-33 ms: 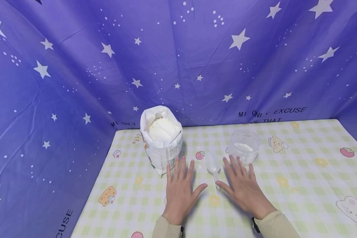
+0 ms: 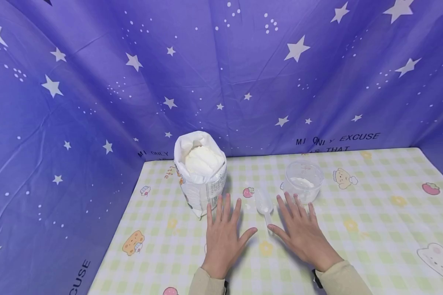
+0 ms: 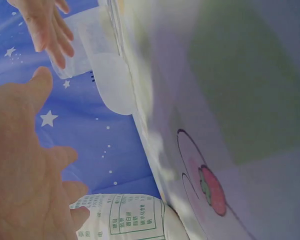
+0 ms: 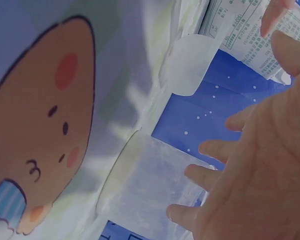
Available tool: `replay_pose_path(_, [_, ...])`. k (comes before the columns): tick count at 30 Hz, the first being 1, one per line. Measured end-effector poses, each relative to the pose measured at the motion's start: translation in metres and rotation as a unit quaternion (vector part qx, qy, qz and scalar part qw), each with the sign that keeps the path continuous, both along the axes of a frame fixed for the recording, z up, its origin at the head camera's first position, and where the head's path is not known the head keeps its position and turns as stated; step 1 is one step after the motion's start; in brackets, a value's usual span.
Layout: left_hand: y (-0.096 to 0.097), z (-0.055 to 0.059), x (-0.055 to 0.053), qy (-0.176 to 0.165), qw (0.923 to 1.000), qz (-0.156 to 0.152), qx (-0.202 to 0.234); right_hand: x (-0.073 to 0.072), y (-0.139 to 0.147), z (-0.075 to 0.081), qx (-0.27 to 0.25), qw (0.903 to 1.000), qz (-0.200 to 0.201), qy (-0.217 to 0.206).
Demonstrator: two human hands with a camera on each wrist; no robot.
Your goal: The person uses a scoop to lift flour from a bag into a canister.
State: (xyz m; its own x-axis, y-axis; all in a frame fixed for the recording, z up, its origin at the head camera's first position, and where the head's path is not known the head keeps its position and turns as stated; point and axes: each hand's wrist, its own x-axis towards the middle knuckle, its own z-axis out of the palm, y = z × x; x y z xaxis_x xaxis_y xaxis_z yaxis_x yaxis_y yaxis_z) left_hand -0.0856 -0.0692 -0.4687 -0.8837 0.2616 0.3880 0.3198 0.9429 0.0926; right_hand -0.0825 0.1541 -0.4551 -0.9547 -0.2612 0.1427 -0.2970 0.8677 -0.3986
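Firstly, at L, a soft white bag [image 2: 203, 188] stands upright on the checked cloth [image 2: 384, 229], w/ its mouth open and white powder [image 2: 204, 160] heaped high inside. I judge this bag as the main risk: it is tall and its wall looks soft, so a careless knock low on its side could tip it, and the powder would spill.

Next comes the L hand [image 2: 224, 239], palm down over the cloth, fingers straight and spread, grasping nothing. Its fingertips are close to the bag's lower part; I can't tell from head view if they touch.

Betw. the two hands lies a clear scoop [image 2: 263, 203], bowl pointing away from the person, handle toward them. The R thumb crosses near the handle end, contact unclear; a sideways sweep there could perhaps spin the scoop.

Then the R hand [image 2: 302, 233], also released, fingers spread. Just beyond its fingertips stands a clear tub [image 2: 311, 192], upright, w/ smth. whitish at the bottom. The tub looks light, so a forward push of these fingers could prob. slide it or turn it over.
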Motion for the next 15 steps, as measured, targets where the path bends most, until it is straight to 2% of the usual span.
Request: replay_pose_path(15, [-0.0002, 0.0031, 0.001, -0.009, 0.9999, 0.009, 0.0, 0.0001, 0.0007, 0.0008, 0.01, 0.9996, 0.001, 0.027])
